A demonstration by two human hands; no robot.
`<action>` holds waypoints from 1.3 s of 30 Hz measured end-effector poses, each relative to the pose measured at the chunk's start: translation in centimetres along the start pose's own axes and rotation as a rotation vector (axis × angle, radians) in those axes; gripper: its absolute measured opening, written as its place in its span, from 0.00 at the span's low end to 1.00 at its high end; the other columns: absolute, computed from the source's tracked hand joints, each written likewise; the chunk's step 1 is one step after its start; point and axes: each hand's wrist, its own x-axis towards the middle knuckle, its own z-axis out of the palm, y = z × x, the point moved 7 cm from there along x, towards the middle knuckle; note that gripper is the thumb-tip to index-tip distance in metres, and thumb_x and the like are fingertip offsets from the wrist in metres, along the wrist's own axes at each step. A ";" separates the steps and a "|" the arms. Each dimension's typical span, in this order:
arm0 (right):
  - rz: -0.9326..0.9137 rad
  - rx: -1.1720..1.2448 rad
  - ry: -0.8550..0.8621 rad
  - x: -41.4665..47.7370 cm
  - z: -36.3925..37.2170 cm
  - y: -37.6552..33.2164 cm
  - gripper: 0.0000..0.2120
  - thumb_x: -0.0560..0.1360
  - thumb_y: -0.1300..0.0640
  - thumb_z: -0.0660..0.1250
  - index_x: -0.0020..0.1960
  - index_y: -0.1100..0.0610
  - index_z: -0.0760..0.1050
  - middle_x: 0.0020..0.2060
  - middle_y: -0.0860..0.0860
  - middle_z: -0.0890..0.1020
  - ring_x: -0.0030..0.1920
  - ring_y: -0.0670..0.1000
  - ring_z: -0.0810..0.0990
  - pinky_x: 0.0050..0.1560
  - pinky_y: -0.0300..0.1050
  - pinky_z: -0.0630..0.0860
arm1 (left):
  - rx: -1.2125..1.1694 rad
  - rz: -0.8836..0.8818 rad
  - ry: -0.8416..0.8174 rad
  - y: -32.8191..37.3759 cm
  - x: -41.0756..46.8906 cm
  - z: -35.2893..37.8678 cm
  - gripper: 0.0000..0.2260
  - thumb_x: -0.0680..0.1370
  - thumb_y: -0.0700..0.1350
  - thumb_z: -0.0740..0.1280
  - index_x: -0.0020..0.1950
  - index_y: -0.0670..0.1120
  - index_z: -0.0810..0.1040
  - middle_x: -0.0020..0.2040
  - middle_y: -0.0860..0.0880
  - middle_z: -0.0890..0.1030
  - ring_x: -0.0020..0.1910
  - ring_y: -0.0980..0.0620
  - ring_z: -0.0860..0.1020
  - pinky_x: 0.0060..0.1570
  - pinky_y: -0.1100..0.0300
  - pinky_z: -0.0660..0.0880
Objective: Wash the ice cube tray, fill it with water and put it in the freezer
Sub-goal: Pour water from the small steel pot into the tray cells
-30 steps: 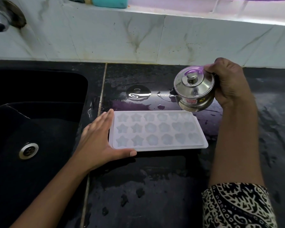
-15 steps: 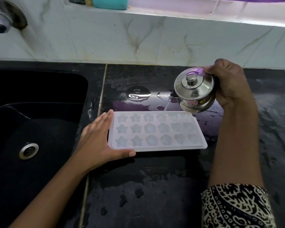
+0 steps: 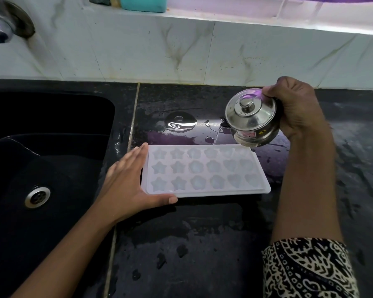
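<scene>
A white ice cube tray (image 3: 205, 172) with star, flower and heart moulds lies flat on the wet black counter (image 3: 202, 244). My left hand (image 3: 129, 181) lies against its left end, fingers straight along the edge and thumb under the front rim. My right hand (image 3: 297, 108) grips a small lidded steel kettle (image 3: 252, 120), tilted to the left above the tray's back right corner. A thin stream of water (image 3: 216, 136) runs from its spout down to the tray's back row.
A black sink (image 3: 41, 168) with a steel drain (image 3: 37, 196) lies to the left, a tap (image 3: 0, 29) above it. A puddle (image 3: 181, 123) shines behind the tray. The marbled white wall carries a ledge with a teal container (image 3: 143, 4).
The kettle has tipped further and water now streams from its spout onto the tray. My left hand and the tray have stayed in place.
</scene>
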 end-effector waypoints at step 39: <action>0.062 0.311 0.285 -1.7 -2.1 -0.3 0.08 0.68 0.67 0.66 0.33 0.58 0.71 0.25 0.46 0.76 0.28 0.44 0.74 0.33 0.36 0.72 | 0.031 0.019 0.005 0.8 -0.3 -0.4 0.66 0.50 0.86 0.52 0.80 0.50 0.47 0.80 0.54 0.51 0.78 0.56 0.50 0.74 0.52 0.48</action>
